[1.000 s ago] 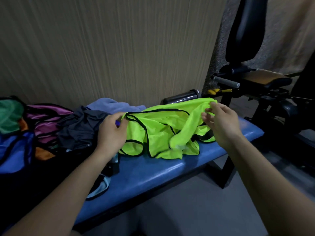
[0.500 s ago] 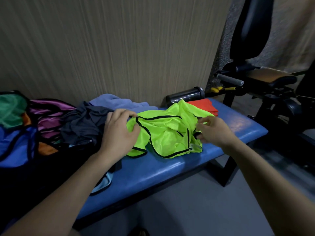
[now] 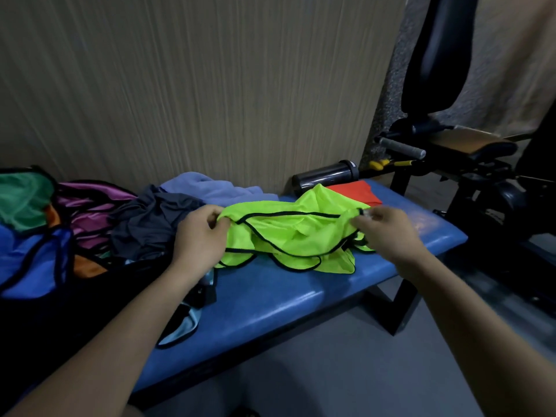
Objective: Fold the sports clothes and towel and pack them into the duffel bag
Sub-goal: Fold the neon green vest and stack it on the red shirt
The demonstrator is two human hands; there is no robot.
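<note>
One neon-yellow vest (image 3: 288,236), one orange garment (image 3: 355,191), one lilac towel (image 3: 210,188), one dark shirt (image 3: 150,221) and one black bottle (image 3: 325,176) are lying on one bench (image 3: 285,296); two hands are showing.

orange garment (image 3: 355,191): half hidden behind neon vest (image 3: 288,236) | right hand (image 3: 383,233): fingers blurred

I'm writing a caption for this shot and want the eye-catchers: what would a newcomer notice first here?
The neon yellow-green bib with black trim stands out, spread on the blue bench and pinched at its top edge by the left hand and right hand. Left of it lies a heap of dark and coloured clothes; behind it, by the wall, a black bottle lies on its side.
</note>
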